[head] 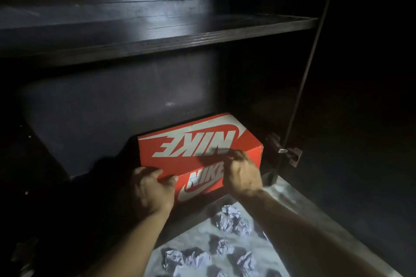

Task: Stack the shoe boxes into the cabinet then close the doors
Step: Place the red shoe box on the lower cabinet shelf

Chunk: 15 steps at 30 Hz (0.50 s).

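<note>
A red shoe box [191,148] with a white logo sits on the bottom of the dark cabinet [157,36], at the right side of the lower compartment. My left hand [150,189] grips its front left corner, fingers curled over the lid edge. At the front right edge of the lid, my right hand [242,171] holds the box with curled fingers. The shelf above the box holds nothing visible. The open right door [360,119] stands dark at the right.
Several crumpled paper balls [231,220] lie on the pale floor in front of the cabinet. A metal hinge [290,153] sticks out on the right door beside the box. The lower compartment's left part is in deep shadow.
</note>
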Motion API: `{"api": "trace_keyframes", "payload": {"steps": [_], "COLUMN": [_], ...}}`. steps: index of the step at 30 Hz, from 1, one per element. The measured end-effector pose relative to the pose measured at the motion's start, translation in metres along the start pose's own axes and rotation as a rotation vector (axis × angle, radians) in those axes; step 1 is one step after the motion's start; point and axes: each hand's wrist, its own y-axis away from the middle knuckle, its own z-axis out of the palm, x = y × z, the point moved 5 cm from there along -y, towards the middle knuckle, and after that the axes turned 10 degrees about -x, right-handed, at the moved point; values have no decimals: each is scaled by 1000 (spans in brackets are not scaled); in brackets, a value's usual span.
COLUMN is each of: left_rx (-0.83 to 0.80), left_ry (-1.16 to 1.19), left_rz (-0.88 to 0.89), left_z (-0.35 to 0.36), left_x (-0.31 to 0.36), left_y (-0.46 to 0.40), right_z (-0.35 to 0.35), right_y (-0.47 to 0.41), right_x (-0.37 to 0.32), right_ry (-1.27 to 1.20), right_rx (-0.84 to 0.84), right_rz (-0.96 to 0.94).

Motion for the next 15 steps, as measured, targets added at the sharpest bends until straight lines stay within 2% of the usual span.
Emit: {"api": "trace_keyframes", "payload": {"steps": [2, 5, 10, 15], "left_rx": [33, -16, -146, -288], "left_ry": [-43, -117, -501, -513], "left_rz": [39, 68, 219, 210], "left_z": [5, 16, 32, 36], "left_x": [0, -5, -13, -11], "left_y": [-5, -14, -29, -35], "right_z": [8, 20, 26, 30], "right_y": [-8, -20, -39, -48], "right_x": [-4, 3, 7, 8], "right_ry": [-37, 36, 55, 18], "right_rx": [-52, -180, -255, -280], "right_rz": [-24, -15, 16, 48]}}
